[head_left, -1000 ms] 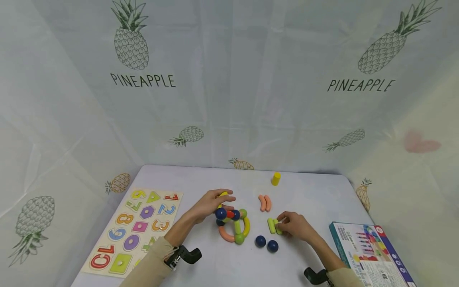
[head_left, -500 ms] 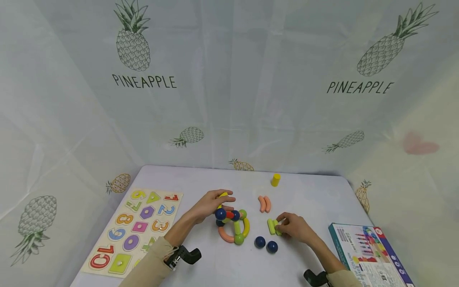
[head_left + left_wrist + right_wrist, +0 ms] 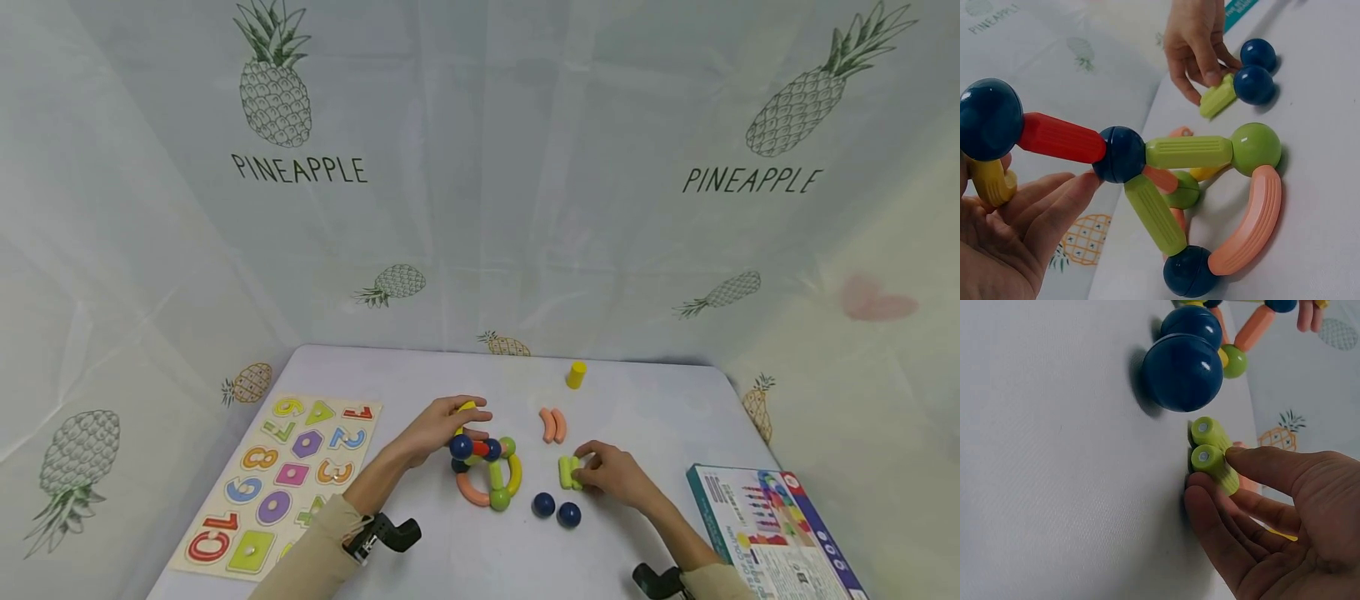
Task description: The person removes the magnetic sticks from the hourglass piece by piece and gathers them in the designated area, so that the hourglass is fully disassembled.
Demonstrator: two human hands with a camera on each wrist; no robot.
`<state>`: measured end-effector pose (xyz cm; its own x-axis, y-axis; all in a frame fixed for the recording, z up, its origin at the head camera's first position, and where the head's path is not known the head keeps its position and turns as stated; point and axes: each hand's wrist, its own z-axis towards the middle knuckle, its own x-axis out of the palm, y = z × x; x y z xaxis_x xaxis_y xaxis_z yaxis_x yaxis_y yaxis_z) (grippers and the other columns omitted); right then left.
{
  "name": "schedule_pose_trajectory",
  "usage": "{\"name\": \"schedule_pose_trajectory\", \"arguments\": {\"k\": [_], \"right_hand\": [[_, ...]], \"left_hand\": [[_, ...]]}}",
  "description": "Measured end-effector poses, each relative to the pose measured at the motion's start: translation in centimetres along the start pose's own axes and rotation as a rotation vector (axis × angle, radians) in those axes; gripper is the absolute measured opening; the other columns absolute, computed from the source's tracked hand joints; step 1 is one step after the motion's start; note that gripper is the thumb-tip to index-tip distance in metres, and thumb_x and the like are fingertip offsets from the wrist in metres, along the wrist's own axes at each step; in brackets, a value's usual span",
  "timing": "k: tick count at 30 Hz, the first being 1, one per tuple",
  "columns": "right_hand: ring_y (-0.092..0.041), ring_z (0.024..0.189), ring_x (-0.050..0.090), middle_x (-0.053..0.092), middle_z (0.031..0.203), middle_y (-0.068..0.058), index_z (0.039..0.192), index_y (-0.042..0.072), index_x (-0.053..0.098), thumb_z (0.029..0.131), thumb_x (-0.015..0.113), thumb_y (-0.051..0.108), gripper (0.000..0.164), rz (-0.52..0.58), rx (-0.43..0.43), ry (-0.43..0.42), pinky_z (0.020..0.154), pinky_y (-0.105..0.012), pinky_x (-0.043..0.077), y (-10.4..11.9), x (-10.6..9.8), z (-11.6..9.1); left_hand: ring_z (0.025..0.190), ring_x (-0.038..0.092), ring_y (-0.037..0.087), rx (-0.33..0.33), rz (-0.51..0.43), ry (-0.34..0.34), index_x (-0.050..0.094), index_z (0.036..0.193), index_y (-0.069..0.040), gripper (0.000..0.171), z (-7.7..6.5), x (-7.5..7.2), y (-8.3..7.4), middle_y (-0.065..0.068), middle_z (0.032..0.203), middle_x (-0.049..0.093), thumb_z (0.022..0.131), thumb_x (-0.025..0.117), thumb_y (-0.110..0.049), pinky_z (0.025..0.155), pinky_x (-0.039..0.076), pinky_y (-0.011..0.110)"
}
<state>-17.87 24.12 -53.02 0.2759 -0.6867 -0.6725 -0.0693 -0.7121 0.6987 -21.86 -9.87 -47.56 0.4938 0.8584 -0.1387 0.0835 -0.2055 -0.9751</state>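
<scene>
A small frame of magnetic balls and sticks (image 3: 499, 475) stands left of the table's middle. My left hand (image 3: 442, 427) is at its top, fingers round a yellow curved stick (image 3: 994, 182) just under a large blue ball (image 3: 990, 119). A red stick (image 3: 1063, 137) runs from that ball to a second blue ball (image 3: 1120, 154). To the right, my right hand (image 3: 618, 475) pinches a light green stick (image 3: 1213, 464) low over the table, between thumb and fingers. A matching green stick (image 3: 1208, 431) lies right alongside it.
Two loose blue balls (image 3: 557, 509) lie nearer the front. Two salmon curved sticks (image 3: 553, 425) and a yellow cylinder (image 3: 576, 375) are farther back. A number puzzle board (image 3: 276, 492) lies left, and a printed toy box (image 3: 772, 533) lies right.
My right hand has shifted slightly, bringing its green stick parallel and close against the other one. The left hand and the frame have stayed in place.
</scene>
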Motion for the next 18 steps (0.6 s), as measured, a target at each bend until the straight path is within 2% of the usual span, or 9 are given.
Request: {"name": "schedule_pose_trajectory", "arguments": {"k": [7,13,18], "right_hand": [[-0.016,0.069,0.062,0.065,0.082,-0.002,0.121,0.002,0.064,0.089,0.076,0.017,0.038,0.014,-0.048,0.017,0.06,-0.027,0.051,0.3,0.1,0.1],[-0.018,0.071,0.062,0.065,0.086,-0.003,0.122,0.003,0.064,0.091,0.075,0.018,0.036,0.012,-0.038,0.005,0.062,-0.031,0.054,1.3,-0.5,0.3],[-0.018,0.073,0.063,0.066,0.091,-0.005,0.122,0.004,0.065,0.094,0.072,0.018,0.033,0.037,-0.101,-0.021,0.063,-0.033,0.057,3.6,-1.1,1.5]], "left_hand": [[0.104,0.072,0.023,-0.001,-0.004,0.001,0.051,0.145,-0.01,0.057,0.0,0.0,-0.1,0.01,0.134,0.065,0.102,0.056,-0.046,0.101,0.05,0.044],[0.104,0.073,0.022,-0.007,0.005,0.002,0.049,0.147,-0.011,0.057,0.0,0.1,-0.2,0.01,0.135,0.065,0.102,0.056,-0.045,0.1,0.05,0.045],[0.102,0.073,0.024,-0.006,0.007,-0.006,0.035,0.155,-0.01,0.065,0.0,0.1,-0.4,0.013,0.133,0.065,0.103,0.056,-0.042,0.11,0.036,0.058]]}}
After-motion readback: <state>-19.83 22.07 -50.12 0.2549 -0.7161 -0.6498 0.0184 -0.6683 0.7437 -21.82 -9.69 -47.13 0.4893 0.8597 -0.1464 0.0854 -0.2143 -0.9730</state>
